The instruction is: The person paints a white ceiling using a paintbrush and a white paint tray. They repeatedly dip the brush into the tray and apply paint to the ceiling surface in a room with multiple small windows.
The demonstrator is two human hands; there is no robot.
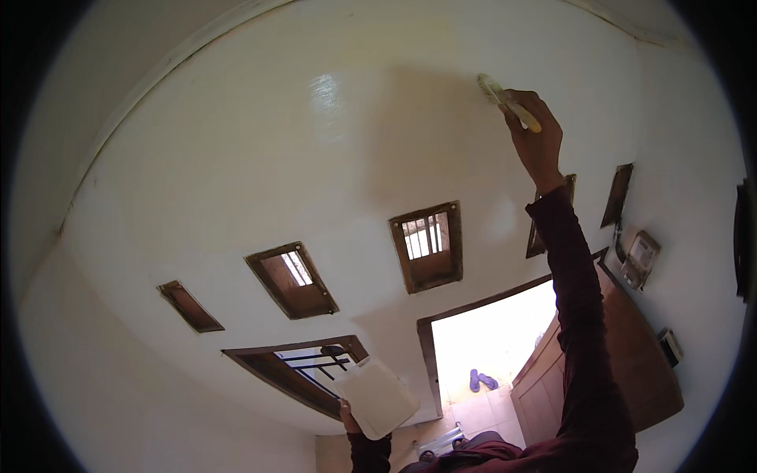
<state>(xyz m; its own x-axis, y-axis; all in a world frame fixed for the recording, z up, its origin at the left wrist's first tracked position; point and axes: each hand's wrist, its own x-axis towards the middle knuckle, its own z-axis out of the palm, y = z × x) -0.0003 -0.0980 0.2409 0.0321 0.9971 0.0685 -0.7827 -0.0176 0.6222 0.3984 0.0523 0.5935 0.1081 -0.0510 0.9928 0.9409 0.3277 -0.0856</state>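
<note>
High up, my right hand [535,126] grips a paintbrush [528,117] by its pale handle, bristles at or very close to the cream wall [426,39]. A shiny, wet-looking patch [326,98] shows on the wall to the brush's left. Low in the view, my left hand [348,414] holds a white plastic container [372,394] by its side; its contents cannot be made out.
Several wood-framed openings [434,273] run across the wall, with a larger barred window [260,363] below. An open wooden door [650,370] shows purple sandals [481,381] outside. Boxes [640,260] are fixed on the right wall. A metal piece [438,441], perhaps a ladder, lies beneath me.
</note>
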